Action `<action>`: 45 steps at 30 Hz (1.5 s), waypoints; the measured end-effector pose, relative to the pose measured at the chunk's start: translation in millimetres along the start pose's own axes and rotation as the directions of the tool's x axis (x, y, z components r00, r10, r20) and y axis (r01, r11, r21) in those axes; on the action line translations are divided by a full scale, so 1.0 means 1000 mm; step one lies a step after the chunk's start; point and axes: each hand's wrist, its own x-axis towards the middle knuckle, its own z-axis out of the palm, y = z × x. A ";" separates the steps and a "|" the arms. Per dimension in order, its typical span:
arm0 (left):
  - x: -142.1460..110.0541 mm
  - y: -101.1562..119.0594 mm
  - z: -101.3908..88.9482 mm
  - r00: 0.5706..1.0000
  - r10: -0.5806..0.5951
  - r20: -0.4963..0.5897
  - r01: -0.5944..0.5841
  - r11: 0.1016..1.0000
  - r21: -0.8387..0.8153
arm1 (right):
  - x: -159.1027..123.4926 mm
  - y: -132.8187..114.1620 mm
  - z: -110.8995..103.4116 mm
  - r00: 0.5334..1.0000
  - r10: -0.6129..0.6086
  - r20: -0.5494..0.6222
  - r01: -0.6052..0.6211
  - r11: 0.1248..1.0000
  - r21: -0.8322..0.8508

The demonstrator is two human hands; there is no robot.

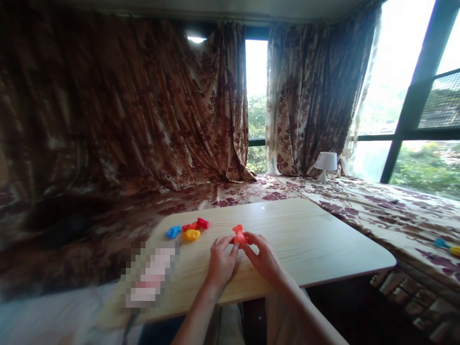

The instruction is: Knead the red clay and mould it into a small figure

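Both my hands meet over a small red-orange soft piece (pixel 238 235) near the middle of the pale wooden table (pixel 309 239). My left hand (pixel 220 262) pinches it from the left with thumb and forefinger. From the right, my right hand (pixel 264 256) closes its fingertips on the same piece. Just to the left on the tabletop lie three more small pieces: a blue one (pixel 173 232), a yellow one (pixel 191 235) and a red one (pixel 196 224).
A blurred-out object (pixel 151 275) lies on the table's near left part. A floral cloth covers the bench behind, where a small white lamp (pixel 326 164) stands. Blue and yellow bits (pixel 447 246) lie at the far right. Curtains and windows close the back.
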 end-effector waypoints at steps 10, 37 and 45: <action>0.000 0.002 0.000 0.999 -0.024 0.025 0.025 0.998 -0.055 | 0.001 0.000 0.000 1.000 0.001 -0.022 -0.001 1.000 0.002; 0.000 0.005 -0.001 0.998 -0.040 0.040 0.042 0.998 -0.054 | 0.001 -0.001 0.000 1.000 -0.014 -0.009 0.014 0.999 0.029; -0.001 0.008 -0.002 0.998 -0.041 0.054 0.045 0.996 -0.074 | 0.001 -0.004 -0.002 1.000 -0.004 -0.010 0.004 1.000 0.021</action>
